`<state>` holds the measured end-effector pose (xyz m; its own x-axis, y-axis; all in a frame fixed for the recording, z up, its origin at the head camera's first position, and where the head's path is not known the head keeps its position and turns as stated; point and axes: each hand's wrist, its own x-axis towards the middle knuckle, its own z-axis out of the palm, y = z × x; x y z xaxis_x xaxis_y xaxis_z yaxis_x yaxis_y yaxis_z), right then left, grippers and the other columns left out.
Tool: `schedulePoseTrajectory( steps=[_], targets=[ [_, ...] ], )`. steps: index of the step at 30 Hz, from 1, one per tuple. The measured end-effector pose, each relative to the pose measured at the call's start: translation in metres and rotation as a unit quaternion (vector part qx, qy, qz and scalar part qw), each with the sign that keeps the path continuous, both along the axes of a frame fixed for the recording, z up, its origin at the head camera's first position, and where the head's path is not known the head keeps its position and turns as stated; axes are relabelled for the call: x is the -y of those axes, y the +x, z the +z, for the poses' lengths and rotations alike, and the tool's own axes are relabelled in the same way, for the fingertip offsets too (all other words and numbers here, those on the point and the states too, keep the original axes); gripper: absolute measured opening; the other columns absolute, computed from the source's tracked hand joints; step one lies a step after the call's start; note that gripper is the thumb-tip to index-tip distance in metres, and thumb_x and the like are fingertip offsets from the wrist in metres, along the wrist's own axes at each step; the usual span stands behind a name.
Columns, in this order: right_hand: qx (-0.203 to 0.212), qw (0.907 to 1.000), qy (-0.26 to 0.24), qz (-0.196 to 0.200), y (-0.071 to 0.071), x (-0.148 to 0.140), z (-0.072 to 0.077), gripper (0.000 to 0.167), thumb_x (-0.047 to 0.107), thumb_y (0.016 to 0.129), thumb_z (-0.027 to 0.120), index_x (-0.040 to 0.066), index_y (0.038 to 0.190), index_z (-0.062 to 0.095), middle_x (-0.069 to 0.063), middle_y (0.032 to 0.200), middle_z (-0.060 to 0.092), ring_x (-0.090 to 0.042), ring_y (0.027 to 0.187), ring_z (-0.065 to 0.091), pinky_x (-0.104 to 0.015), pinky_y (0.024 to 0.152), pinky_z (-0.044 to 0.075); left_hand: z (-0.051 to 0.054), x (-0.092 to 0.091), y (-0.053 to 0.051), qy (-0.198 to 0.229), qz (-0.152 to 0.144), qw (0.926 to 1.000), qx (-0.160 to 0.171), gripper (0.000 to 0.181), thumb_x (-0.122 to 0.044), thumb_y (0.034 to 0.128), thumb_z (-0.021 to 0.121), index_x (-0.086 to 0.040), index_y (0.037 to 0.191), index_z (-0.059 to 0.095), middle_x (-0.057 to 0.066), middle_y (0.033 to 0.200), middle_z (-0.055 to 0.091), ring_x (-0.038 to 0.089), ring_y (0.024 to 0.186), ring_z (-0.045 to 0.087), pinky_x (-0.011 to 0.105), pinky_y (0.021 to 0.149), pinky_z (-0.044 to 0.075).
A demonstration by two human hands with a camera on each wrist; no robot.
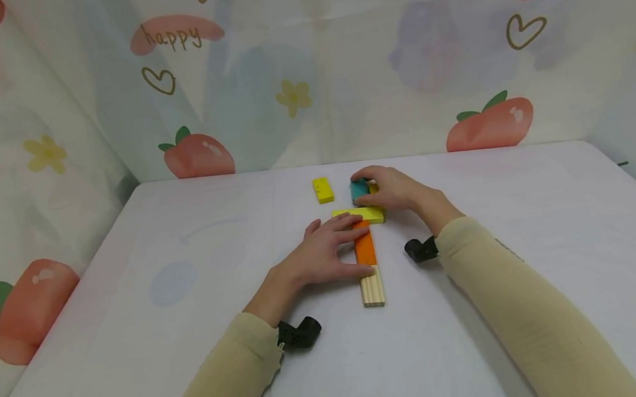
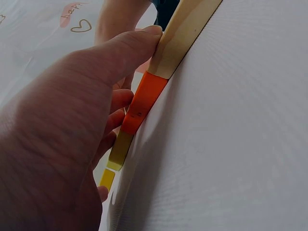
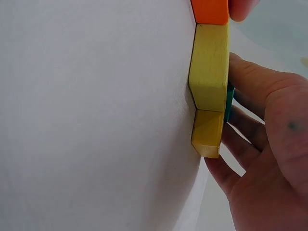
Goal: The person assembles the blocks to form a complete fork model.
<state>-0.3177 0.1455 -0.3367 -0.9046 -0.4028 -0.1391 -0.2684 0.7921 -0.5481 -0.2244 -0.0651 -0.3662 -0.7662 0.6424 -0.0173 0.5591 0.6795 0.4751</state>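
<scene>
My right hand pinches a teal block between thumb and fingers, at the far end of a row of wooden blocks. Beside the teal block, partly hidden by that hand, is a yellow block. A light yellow block lies crosswise just nearer. From it an orange block and a plain wood block run toward me, end to end. My left hand rests over these from the left with fingers extended. Its thumb touches the plain wood block, and its other fingers reach the orange and light yellow blocks.
Another yellow block lies apart, left of the teal one. White cloth covers the table. A printed curtain hangs along the back edge and the left side. Each wrist carries a small black camera.
</scene>
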Motion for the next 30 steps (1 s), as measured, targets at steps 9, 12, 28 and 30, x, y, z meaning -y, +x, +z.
schedulePoseTrajectory(
  steps=[9,12,28,30],
  targets=[
    [0.002,1.0,0.001,0.008,-0.001,0.0021,-0.0001,0.058,0.028,0.099,0.068,0.007,0.149,0.048,-0.019,0.155,0.044,-0.038,0.137,0.043,-0.056,0.12,0.03,-0.0007,-0.0001,-0.0002,0.002,0.0,1.0,0.001,0.076,-0.055,0.0894,0.072,-0.024,0.154,0.048,-0.003,0.165,0.036,0.016,0.154,0.025,0.058,0.124,0.008],
    [0.004,1.0,0.001,0.008,-0.0014,0.0035,-0.0012,0.057,0.027,0.099,0.068,0.007,0.149,0.049,-0.019,0.156,0.044,-0.037,0.138,0.042,-0.056,0.12,0.029,-0.0014,-0.0002,-0.0003,0.003,0.0,1.0,0.001,0.076,-0.055,0.0894,0.072,-0.024,0.154,0.048,-0.003,0.165,0.036,0.015,0.154,0.025,0.058,0.124,0.009],
    [0.005,0.9999,-0.012,-0.001,-0.0033,0.0028,-0.0019,0.054,0.031,0.101,0.066,0.012,0.148,0.051,-0.019,0.155,0.045,-0.039,0.141,0.042,-0.057,0.119,0.031,0.0,0.0002,-0.0005,0.001,-0.001,1.0,-0.002,0.076,-0.055,0.0894,0.072,-0.023,0.154,0.048,-0.003,0.165,0.036,0.015,0.154,0.025,0.058,0.124,0.009],
    [0.005,0.9999,-0.014,-0.004,-0.0036,0.001,-0.0018,0.053,0.032,0.102,0.064,0.012,0.149,0.05,-0.021,0.154,0.045,-0.04,0.141,0.042,-0.058,0.118,0.031,-0.0002,-0.0002,-0.0006,-0.001,-0.002,1.0,-0.003,0.076,-0.055,0.0894,0.072,-0.023,0.154,0.048,-0.003,0.165,0.036,0.015,0.154,0.025,0.058,0.124,0.009]
  ],
)
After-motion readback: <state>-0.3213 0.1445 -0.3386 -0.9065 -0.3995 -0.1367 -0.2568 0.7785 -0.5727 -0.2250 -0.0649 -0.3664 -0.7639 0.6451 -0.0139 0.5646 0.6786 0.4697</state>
